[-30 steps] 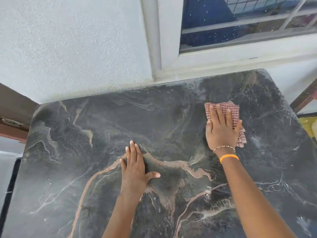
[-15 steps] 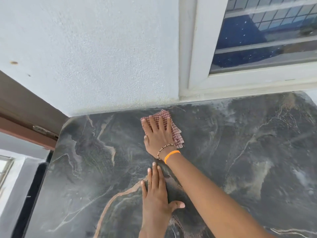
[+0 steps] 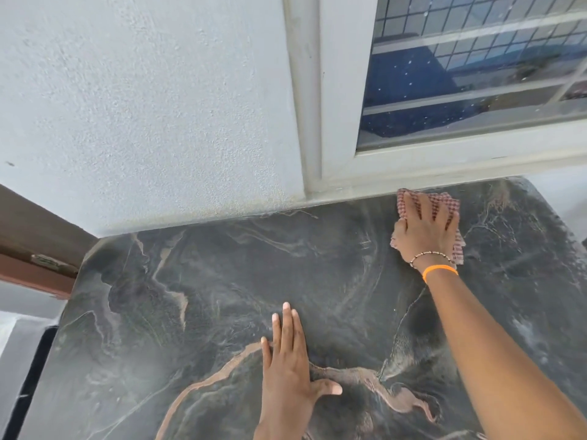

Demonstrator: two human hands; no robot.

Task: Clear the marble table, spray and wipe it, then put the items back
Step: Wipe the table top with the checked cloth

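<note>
Marble, dark with pale and pinkish swirls, fills most of the view: this is the marble table (image 3: 197,296), and nothing stands on it. So the clearing part looks done. No spray bottle shows, and I cannot tell for sure if the spraying is finished, but the wiping is going on now.

On the far left a brown door frame (image 3: 35,223) meets the rough white wall (image 3: 143,106) behind the table.

Near the middle, close to the person, the left hand (image 3: 290,373) lies flat on the stone. Its fingers are straight and close together, the thumb sticks out to the right, and it holds nothing. It seems to be propping the person up.

Further right and far back, the right hand (image 3: 425,231) presses down on a red checked cloth (image 3: 449,203). Its fingers are spread over the cloth, pushing it flat, not pinching it. The cloth sits at the far edge of the table, right under the white window frame (image 3: 336,122). An orange band (image 3: 440,270) and a bead bracelet (image 3: 428,258) circle that wrist.

The right side of the stone looks hazy and streaky, so I think more wiping is needed there. After that, the items must come back; none of them show here.
</note>
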